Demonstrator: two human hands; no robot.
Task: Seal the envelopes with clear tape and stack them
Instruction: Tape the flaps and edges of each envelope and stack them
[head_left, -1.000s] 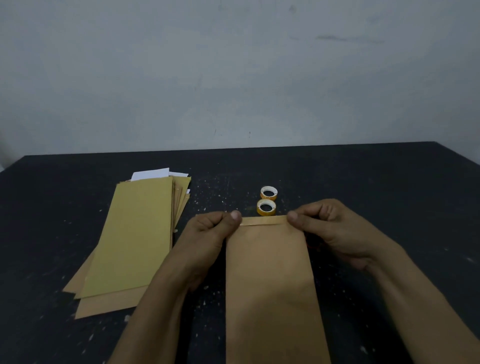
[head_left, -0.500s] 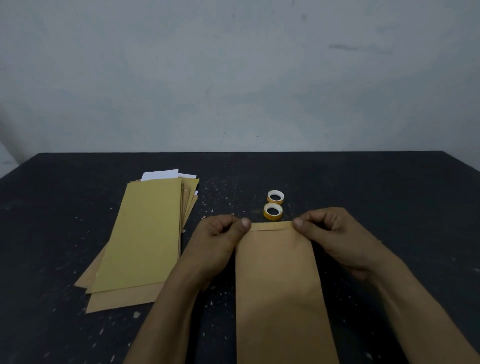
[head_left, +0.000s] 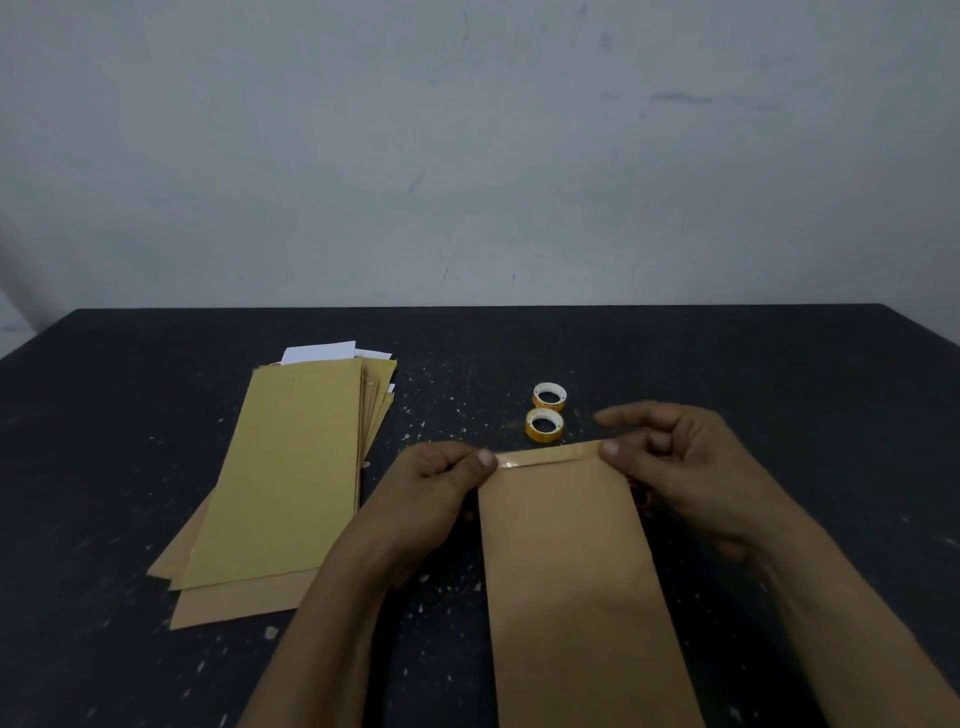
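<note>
Black speckled table (head_left: 779, 364). Pile of yellow-tan paper envelopes (head_left: 280, 467) at 9 o'clock. Long brown paper envelope (head_left: 566, 571) lies flat at centre, glossy strip along its top flap. My left hand (head_left: 431, 493) pinches its 11 o'clock corner and my right hand (head_left: 685, 467) its 1 o'clock corner, hands apart. Two small yellow tape rolls (head_left: 544, 425) (head_left: 549, 396) just beyond at 12 o'clock.

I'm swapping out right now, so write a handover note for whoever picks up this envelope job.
Left hand: pinches the envelope at the flap's left end.
Right hand: thumb on the flap's right end, forefinger lifted; grip unclear.
Done: tape strip laid along the flap.
Two tape rolls sit just beyond; stack lies left.
To do: press the strip down, put this envelope on the stack.
</note>
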